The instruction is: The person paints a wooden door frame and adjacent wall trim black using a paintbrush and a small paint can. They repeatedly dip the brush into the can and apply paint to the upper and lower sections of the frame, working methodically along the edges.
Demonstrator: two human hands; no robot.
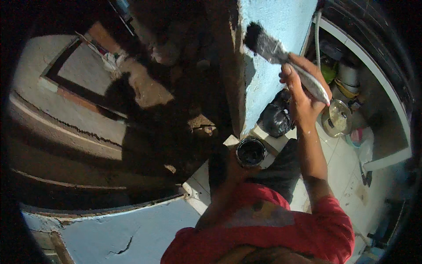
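My right hand [303, 81] grips the handle of a paintbrush [272, 46], raised against the light blue wall edge [277, 17]. The brush's dark bristles are at the wall's left corner, and its metal band and handle are smeared pale. Below, my left hand [237, 169], mostly in shadow, holds a small open can of dark paint [250, 153] near my legs; its fingers are hard to make out.
A black plastic bag [277, 116] lies at the wall's foot on pale tiles [338, 171]. At right are a metal pot [335, 119] and other containers. A dark, shadowed drop with cracked concrete ledges [70, 123] lies left, and a low blue wall [110, 229] behind.
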